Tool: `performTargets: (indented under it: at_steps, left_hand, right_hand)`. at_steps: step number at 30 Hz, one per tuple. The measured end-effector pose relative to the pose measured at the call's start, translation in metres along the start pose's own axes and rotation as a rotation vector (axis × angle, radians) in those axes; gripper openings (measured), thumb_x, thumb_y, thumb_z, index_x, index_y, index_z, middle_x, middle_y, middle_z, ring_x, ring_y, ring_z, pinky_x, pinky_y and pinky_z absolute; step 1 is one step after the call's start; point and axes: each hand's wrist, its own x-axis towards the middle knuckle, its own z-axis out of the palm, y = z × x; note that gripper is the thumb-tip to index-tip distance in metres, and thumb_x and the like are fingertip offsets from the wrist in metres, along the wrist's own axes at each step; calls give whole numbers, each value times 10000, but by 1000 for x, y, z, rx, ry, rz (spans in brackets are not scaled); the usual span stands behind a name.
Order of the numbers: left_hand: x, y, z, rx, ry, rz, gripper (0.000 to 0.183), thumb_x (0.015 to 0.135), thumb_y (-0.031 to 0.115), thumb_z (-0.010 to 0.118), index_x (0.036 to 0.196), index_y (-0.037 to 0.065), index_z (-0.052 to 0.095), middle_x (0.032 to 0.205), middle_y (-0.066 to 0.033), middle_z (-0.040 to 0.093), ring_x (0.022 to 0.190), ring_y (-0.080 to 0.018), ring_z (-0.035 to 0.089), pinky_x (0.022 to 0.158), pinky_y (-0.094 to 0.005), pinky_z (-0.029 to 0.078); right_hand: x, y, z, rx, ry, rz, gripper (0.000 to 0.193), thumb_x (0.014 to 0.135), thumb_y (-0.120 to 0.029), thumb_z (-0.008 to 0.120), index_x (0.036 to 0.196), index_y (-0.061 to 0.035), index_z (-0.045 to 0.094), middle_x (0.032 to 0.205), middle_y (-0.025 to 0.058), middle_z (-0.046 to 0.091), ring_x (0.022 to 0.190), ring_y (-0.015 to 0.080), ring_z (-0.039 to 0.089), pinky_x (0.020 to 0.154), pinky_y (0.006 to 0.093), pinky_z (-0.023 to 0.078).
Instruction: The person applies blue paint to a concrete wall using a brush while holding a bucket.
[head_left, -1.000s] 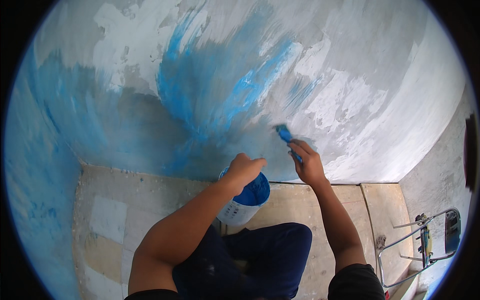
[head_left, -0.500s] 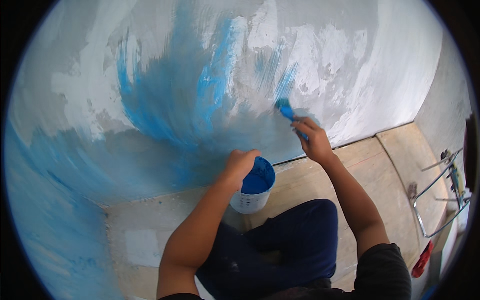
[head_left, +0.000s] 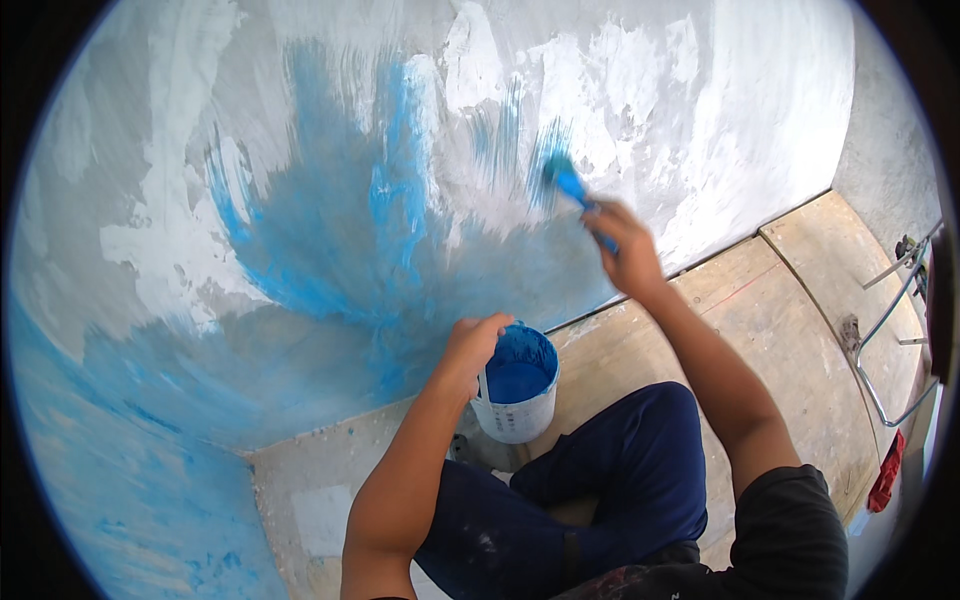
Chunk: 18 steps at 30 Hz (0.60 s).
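My right hand (head_left: 628,245) grips a paintbrush (head_left: 572,184) with a blue handle, its bristles against the wall (head_left: 640,110) at the lower end of a fresh blue streak. The wall is grey with white patches and carries broad blue strokes left of the brush. My left hand (head_left: 474,350) is closed round the rim and handle side of a white paint bucket (head_left: 518,415), holding it upright in front of my knees. Blue paint (head_left: 516,382) lies inside and coats the inner wall. Some left fingers are hidden behind the bucket.
Wooden boards (head_left: 740,300) run along the wall's foot to the right. A bent metal frame (head_left: 870,370) stands at the far right, with a red cloth (head_left: 886,470) below it. At left a second wall (head_left: 130,480) is painted blue. My crossed legs (head_left: 610,460) are close beneath the bucket.
The brush and my right hand have moved up the wall, with more blue along the streak there. My left hand still holds the bucket. The whole view has shifted slightly.
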Motion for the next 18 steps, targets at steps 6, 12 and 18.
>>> performTargets:
  at_steps: [6,12,18]
  left_hand:
    - [-1,-4,-4,50,6,-37,382,852,414,734,867,40,659,798,2,502,713,-120,433,637,-300,320]
    - [-6,-1,-10,26,34,-4,369,856,407,733,888,46,666,794,14,504,710,-115,433,626,-286,312]
    - [-3,3,-16,-8,39,15,355,856,410,736,886,63,669,794,20,509,710,-113,433,618,-274,307]
  right_hand:
    - [-33,-13,17,133,-243,-20,302,841,75,668,1109,-61,700,1235,152,675,1000,365,702,801,411,591]
    - [50,-27,-21,91,291,-34,238,877,87,655,1091,-9,698,1165,176,690,1000,368,693,815,359,554]
    - [-31,-17,29,87,-131,-5,253,830,38,691,1065,-49,722,1208,163,690,1065,379,685,884,418,574]
